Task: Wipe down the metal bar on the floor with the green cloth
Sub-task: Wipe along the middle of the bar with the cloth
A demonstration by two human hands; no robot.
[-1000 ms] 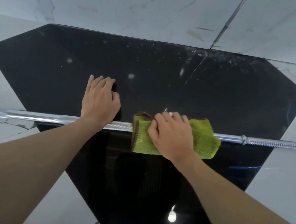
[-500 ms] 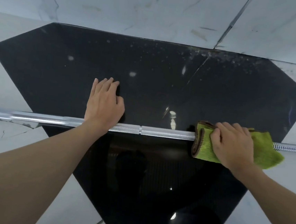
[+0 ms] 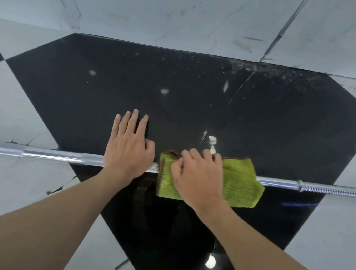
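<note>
A long chrome metal bar (image 3: 62, 156) lies across the floor from left edge to right edge, with a threaded end at the right. My left hand (image 3: 128, 147) presses flat on the bar near its middle, fingers stretched forward onto the black tile. Just to its right the green cloth (image 3: 239, 184) is draped over the bar, folded, with a brown hem on its left edge. My right hand (image 3: 197, 178) is closed on the cloth and the bar beneath it, almost touching my left hand.
The floor has a large glossy black tile (image 3: 198, 97) set among white marble tiles (image 3: 184, 15). Cracks show in the white tile at the left, below the bar. Ceiling lights reflect in the black tile.
My right hand slid the cloth along the bar to the right, then back left until it is next to my left hand. My left hand stayed on the bar.
</note>
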